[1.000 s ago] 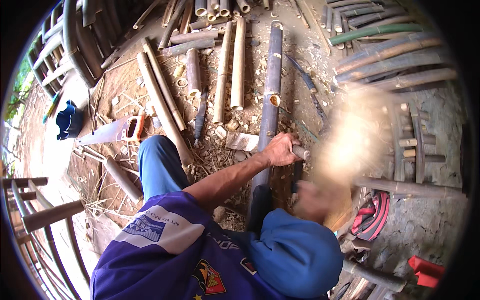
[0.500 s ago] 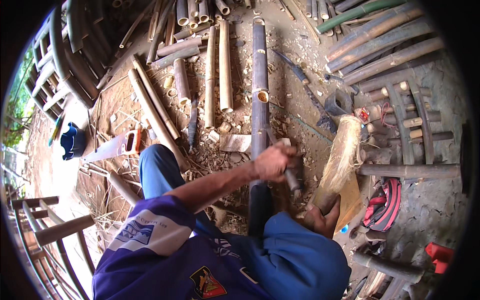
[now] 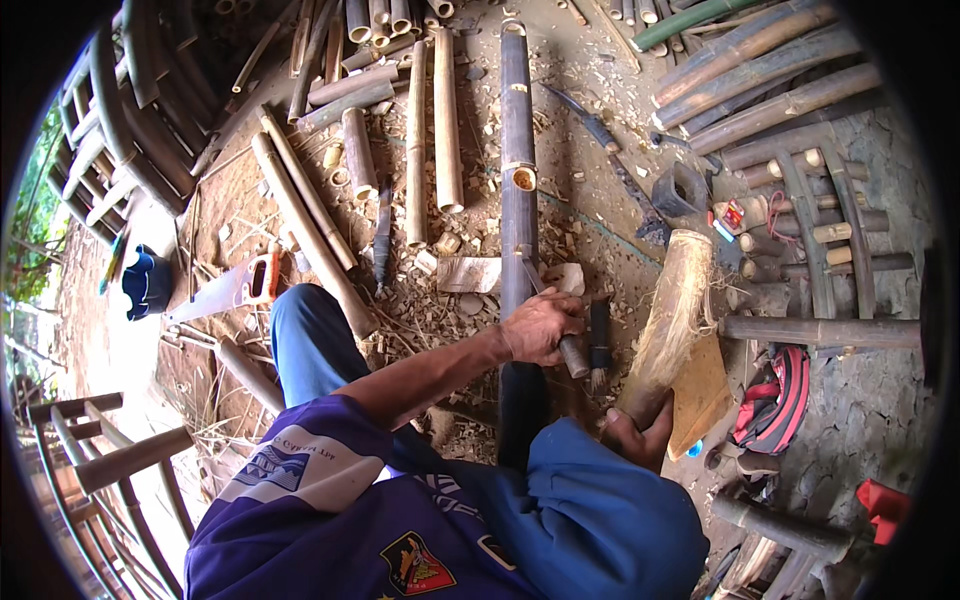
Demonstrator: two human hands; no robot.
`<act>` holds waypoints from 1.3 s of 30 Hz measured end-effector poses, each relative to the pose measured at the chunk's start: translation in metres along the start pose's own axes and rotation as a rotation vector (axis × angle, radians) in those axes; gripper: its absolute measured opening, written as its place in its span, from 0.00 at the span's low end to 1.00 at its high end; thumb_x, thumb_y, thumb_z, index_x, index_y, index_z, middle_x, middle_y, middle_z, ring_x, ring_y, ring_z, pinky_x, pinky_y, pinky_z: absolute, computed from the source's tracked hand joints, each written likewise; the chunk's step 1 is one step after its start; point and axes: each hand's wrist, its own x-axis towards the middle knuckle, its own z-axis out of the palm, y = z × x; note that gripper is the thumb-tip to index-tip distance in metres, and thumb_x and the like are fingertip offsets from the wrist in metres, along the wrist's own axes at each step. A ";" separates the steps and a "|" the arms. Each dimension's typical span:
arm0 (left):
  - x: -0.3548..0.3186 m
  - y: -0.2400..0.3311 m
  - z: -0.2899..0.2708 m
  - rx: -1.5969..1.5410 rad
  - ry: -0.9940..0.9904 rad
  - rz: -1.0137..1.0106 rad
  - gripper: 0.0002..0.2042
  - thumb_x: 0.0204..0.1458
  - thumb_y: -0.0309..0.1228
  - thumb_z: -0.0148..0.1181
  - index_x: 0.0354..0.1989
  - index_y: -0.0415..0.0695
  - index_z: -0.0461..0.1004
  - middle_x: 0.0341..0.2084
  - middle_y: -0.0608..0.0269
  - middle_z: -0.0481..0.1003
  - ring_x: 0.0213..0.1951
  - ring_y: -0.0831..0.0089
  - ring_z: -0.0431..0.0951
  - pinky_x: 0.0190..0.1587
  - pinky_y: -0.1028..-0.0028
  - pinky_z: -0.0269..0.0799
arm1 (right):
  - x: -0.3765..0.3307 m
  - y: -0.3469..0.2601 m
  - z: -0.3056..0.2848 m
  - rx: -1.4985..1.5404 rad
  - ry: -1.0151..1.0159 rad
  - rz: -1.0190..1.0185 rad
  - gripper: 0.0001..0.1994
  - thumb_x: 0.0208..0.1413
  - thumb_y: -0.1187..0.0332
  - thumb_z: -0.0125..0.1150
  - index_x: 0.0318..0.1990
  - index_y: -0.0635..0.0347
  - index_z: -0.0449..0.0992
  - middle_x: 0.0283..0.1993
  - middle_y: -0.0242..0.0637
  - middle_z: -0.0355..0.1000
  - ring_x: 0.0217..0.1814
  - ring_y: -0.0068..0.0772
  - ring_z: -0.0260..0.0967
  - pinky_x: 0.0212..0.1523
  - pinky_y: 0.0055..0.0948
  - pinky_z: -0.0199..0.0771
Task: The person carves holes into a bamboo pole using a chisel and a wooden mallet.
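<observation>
A long dark bamboo pole (image 3: 517, 110) runs away from me between my legs, with a hole (image 3: 523, 180) cut in its upper side. My left hand (image 3: 541, 328) is wrapped round a chisel (image 3: 572, 357) over the near part of the pole. The chisel's handle end sticks out below the fist, and its thin blade slants toward the pole. My right hand (image 3: 640, 435), lower right, grips a thick wooden mallet (image 3: 672, 315) by its narrow end. The mallet's far end is frayed and fibrous. It is tilted up, apart from the chisel.
A dark-handled tool (image 3: 599, 340) lies right of the chisel. Bamboo lengths (image 3: 448, 120), a knife (image 3: 384, 240) and a handsaw (image 3: 225, 290) lie to the left among wood chips. Bamboo frames (image 3: 825, 240) and a red-black bag (image 3: 775, 400) are at the right.
The chisel and my left hand, smeared before, now show sharp, and the blade sits a little farther left against the pole. The mallet has shifted slightly left, still in my right hand.
</observation>
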 end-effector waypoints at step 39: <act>0.008 0.005 0.008 0.017 -0.003 0.062 0.18 0.30 0.40 0.68 0.33 0.51 0.78 0.41 0.61 0.73 0.49 0.60 0.72 0.50 0.61 0.64 | 0.014 -0.003 -0.024 -0.062 0.108 -0.028 0.46 0.45 0.70 0.67 0.70 0.70 0.46 0.66 0.54 0.56 0.69 0.46 0.55 0.69 0.39 0.52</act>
